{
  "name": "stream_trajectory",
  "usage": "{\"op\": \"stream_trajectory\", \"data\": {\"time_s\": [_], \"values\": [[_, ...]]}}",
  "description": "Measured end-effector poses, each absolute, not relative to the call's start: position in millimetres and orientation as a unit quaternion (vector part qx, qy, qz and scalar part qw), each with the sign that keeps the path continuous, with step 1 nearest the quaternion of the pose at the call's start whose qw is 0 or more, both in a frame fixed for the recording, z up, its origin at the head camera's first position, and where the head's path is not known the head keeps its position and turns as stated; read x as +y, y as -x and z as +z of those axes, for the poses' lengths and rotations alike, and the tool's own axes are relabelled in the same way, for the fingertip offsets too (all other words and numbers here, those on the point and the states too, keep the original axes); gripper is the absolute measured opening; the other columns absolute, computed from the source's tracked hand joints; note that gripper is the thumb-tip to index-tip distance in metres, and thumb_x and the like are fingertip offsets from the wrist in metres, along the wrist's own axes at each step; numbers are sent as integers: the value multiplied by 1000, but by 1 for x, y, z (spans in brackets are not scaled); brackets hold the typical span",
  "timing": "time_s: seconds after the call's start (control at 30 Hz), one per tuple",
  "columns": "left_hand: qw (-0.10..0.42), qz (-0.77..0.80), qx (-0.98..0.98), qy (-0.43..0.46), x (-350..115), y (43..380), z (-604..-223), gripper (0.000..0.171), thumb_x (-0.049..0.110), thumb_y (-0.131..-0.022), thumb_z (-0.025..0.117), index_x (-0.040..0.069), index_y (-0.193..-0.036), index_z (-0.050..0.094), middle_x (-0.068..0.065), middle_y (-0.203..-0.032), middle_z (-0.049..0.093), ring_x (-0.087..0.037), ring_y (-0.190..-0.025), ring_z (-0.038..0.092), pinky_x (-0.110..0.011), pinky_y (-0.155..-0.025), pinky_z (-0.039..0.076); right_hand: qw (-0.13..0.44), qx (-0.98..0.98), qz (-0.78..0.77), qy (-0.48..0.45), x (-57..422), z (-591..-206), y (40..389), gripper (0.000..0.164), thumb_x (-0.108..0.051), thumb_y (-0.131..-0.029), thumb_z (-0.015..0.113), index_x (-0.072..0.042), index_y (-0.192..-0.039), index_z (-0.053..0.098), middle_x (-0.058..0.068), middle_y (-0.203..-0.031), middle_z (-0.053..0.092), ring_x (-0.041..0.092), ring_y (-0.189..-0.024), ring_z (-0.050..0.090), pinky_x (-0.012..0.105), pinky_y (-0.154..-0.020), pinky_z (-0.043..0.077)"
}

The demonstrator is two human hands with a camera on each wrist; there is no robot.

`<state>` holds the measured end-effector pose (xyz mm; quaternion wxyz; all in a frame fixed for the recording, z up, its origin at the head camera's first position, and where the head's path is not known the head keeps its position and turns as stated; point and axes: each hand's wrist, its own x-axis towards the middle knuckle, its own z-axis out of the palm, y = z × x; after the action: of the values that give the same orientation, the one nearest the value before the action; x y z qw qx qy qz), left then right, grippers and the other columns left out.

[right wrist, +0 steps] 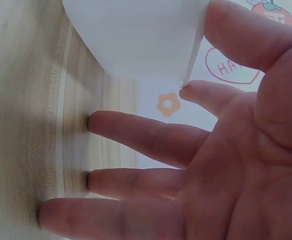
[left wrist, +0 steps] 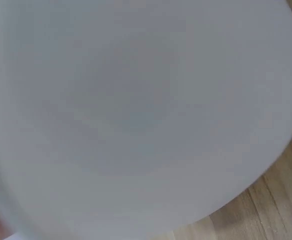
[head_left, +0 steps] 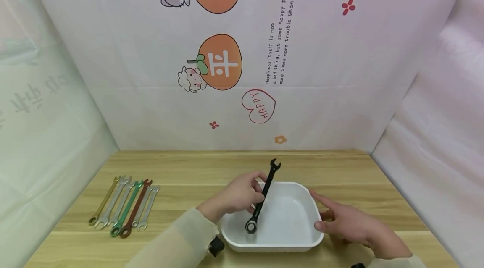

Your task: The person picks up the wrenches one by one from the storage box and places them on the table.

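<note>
My left hand [head_left: 243, 192] holds a black combination wrench [head_left: 270, 179] over the left side of a white rectangular tub [head_left: 287, 248]. The wrench slants, its open end up and away, its ring end low inside the tub's outline. In the left wrist view, the tub's pale wall [left wrist: 146, 125] fills nearly everything and the wrench is out of sight. My right hand [head_left: 349, 224] is at the tub's right rim with thumb and forefinger touching it. Its other fingers [right wrist: 146, 137] stretch straight, tips down on the table, in the right wrist view.
On the left of the wooden table [head_left: 181, 167] lies a row of several wrenches: a gold one [head_left: 104, 201], silver ones, a green one [head_left: 128, 207] and a reddish-brown one [head_left: 137, 208]. Printed white sheets [head_left: 321, 70] hang behind and at both sides.
</note>
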<state>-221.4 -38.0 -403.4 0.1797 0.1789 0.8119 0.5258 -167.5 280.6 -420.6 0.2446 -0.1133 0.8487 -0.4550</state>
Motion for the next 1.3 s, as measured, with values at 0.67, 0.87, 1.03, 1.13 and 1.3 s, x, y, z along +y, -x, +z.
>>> {"op": "stream_trajectory", "data": {"time_s": [0.67,0.87,1.03,1.13,1.3], "values": [[186,657,726,-78,-112,239,-386,49,-8,-90,60,4,-135,46,-17,-89,62,-24,-69,64,-33,-57,58,246,850,-453,111,279,-423,168,89,-30,-93,72,-21,-161,16,22,-129,60,41,-114,57,58,-72,53],[130,536,833,-48,-151,239,-388,45,-7,-89,62,5,-131,53,-16,-83,60,-25,-65,62,-37,-56,58,240,856,-442,115,279,-421,166,88,-31,-93,72,-22,-161,17,19,-128,61,36,-111,58,53,-72,53],[131,450,882,-45,-174,227,-401,43,-8,-88,61,3,-129,55,-14,-70,59,-21,-53,55,-39,-52,57,242,855,-444,120,281,-420,167,88,-29,-94,71,-19,-161,15,22,-128,61,42,-114,57,57,-73,53],[144,425,893,-31,-185,219,-413,40,-7,-88,59,4,-127,55,-14,-65,58,-21,-52,55,-39,-50,56,243,854,-445,117,280,-420,167,88,-28,-94,71,-19,-161,15,23,-128,60,43,-115,56,59,-72,52],[154,406,901,-16,-198,209,-431,36,-8,-88,59,2,-122,55,-14,-68,59,-24,-55,58,-36,-49,55,242,854,-446,111,279,-418,167,88,-29,-93,71,-20,-161,16,23,-129,60,41,-113,57,56,-69,53]]}}
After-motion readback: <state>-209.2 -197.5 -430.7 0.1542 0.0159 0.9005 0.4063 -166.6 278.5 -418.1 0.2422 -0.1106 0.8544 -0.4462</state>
